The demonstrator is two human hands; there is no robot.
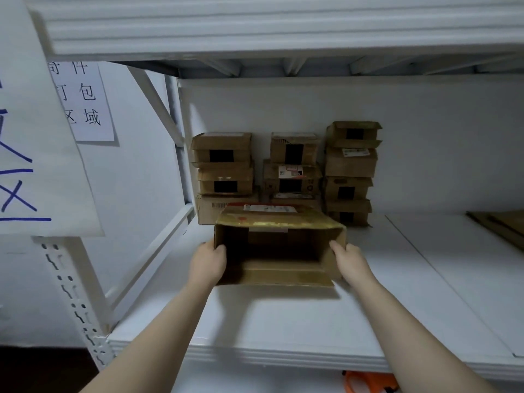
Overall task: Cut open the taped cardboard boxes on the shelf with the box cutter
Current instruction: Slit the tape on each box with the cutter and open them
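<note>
Head view: A person's two bare arms reach onto a white metal shelf (283,316), where an open cardboard box (283,275) lies on its side near the middle, its dark mouth turned toward the camera. The left hand (208,262) has its grip clamped on the box's left wall, fingers curled over the cut edge into the opening. The right hand (350,260) has its grip clamped on the right wall in the same way. One flap lies flat on the shelf on the near side, and a shipping label (269,208) shows on the box's upper face.

Against the far wall of the shelf stand three stacks of taped boxes: a left stack (224,165), a middle stack (293,171) and a taller right stack (350,171). Most carry a dark patch on the near face. The held box sits just in front of the left and middle stacks.

Flattened cardboard (504,225) rests at the far right of the shelf. On the left, a paper sign with blue strokes (37,137) hangs close to the camera, and a second sign with black characters (82,100) hangs on the wall behind it. A perforated white post (76,302) carries the shelf's left corner. Below the near edge, part of an orange object (368,382) shows; what it is cannot be told.
</note>
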